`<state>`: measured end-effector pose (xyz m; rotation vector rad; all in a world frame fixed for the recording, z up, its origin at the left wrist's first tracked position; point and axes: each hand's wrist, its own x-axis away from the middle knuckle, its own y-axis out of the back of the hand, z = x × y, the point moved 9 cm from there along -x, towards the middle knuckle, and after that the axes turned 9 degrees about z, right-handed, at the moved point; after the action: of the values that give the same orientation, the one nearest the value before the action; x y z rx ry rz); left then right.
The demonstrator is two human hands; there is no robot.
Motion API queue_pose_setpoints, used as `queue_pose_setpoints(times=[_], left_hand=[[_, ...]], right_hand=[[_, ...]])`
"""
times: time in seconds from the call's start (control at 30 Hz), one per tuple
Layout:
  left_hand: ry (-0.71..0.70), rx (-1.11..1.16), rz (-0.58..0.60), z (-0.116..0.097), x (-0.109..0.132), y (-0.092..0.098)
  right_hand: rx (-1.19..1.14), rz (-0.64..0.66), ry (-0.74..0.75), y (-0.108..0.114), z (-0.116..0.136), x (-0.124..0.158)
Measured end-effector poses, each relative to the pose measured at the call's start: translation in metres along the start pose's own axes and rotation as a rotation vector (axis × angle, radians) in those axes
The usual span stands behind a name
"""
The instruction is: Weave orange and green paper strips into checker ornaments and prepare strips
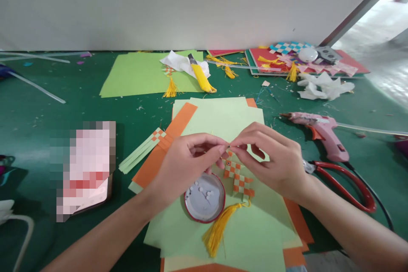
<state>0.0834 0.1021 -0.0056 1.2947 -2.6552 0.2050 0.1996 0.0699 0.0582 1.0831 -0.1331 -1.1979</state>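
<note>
My left hand (200,153) and my right hand (270,157) meet fingertip to fingertip above the green paper sheets (185,238). Both pinch at one spot; a tiny dark bit shows between the fingertips, too small to name. Just beneath them lies a woven orange-and-green paper strip ornament (237,174), partly hidden by my fingers, with a yellow tassel (221,229) at its lower end. A round, shallow, red-rimmed lid (205,208) sits beside it, holding several small white discs and dark specks. Left of my left hand, a partly woven strip piece (143,148) rests across orange paper (146,168).
To the right lie a pink glue gun (321,129) and red-handled pliers or scissors (347,182). A blurred-out phone-like object (86,170) is at left. Farther back are a yellow cutter (202,74), crumpled tissue (325,86), tassels and red paper (353,68) near the wall.
</note>
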Motion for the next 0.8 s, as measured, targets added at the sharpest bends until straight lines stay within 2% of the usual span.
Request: queue_pose_setpoints(times=[0.13, 0.4, 0.63, 0.8], left_hand=[[-0.009, -0.039, -0.034, -0.002, 0.002, 0.001], [-0.155, -0.299, -0.132, -0.017, 0.011, 0.001], [-0.133, -0.246, -0.121, -0.014, 0.01, -0.002], [-0.11, -0.216, -0.096, -0.01, 0.01, -0.002]], right_hand=[[0.177, -0.028, 0.084, -0.001, 0.009, 0.005], [0.337, -0.044, 0.101, -0.004, 0.014, 0.008], [0.323, -0.076, 0.075, -0.001, 0.015, 0.006], [0.175, -0.082, 0.032, 0.001, 0.01, 0.005]])
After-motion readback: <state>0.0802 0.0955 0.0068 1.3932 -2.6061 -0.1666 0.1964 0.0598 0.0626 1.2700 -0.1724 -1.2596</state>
